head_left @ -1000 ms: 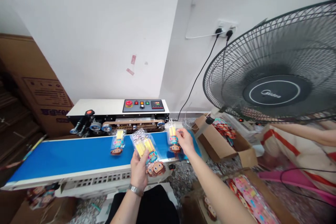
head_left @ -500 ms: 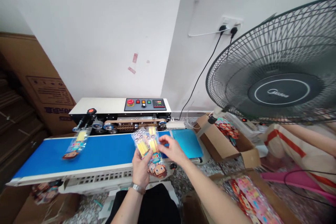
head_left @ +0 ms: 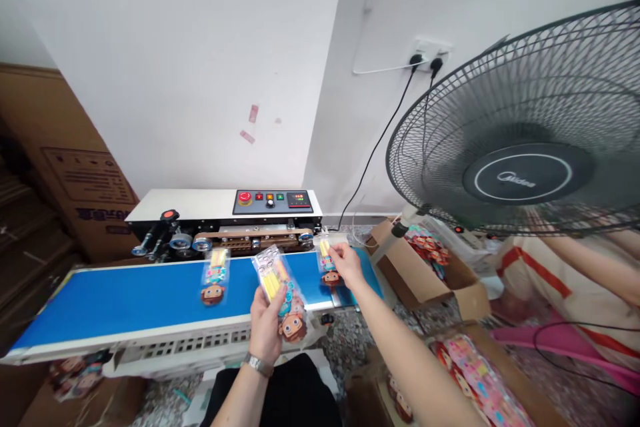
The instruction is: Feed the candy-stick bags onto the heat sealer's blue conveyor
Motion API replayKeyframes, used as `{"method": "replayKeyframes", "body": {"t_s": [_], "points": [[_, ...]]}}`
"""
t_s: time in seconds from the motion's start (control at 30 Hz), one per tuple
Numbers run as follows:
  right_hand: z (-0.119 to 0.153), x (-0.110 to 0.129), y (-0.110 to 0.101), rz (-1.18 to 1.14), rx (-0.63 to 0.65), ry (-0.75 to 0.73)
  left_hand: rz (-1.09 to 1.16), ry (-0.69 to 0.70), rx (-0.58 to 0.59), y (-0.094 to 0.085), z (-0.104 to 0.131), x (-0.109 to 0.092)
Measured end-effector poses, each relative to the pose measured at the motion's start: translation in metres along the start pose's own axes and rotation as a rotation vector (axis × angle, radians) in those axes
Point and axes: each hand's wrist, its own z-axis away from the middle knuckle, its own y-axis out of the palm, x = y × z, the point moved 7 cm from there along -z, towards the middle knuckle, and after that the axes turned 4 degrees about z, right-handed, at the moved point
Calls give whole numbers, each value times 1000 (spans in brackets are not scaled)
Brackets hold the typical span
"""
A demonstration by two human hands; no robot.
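My left hand (head_left: 266, 323) is closed round a small stack of clear packets (head_left: 284, 297) with yellow pieces and a brown-haired cartoon head, held over the belt's front edge. My right hand (head_left: 346, 263) pinches the upper part of a single packet (head_left: 330, 276) at the right end of the blue belt (head_left: 125, 300). Another packet (head_left: 213, 285) lies on the belt left of my left hand, its top at the rollers of the sealing machine (head_left: 185, 205). That machine stands behind the belt, its panel lit.
A large fan (head_left: 520, 177) stands at the right, before a person's legs (head_left: 545, 267). Open cartons (head_left: 400, 267) hold colourful packets at the right and lower right. More packets (head_left: 77, 377) sit below the belt's left end. Tall cardboard (head_left: 85, 173) leans at the left.
My right hand has moved right, away from the stack, with one packet. The packet at the belt's far left is gone from view; another now lies mid-belt. The view has shifted slightly.
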Motion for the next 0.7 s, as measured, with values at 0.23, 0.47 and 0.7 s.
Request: {"method": "replayKeyframes", "body": {"t_s": [0.23,0.47,0.7], "points": [[16,48,14,-22,80,-142,47,-20,56,10,6,-5],[76,93,28,-333,415,-286,53,-19,101,14,8,-4],[75,84,14,-340,181,-275,52,18,93,12,8,-5]]}}
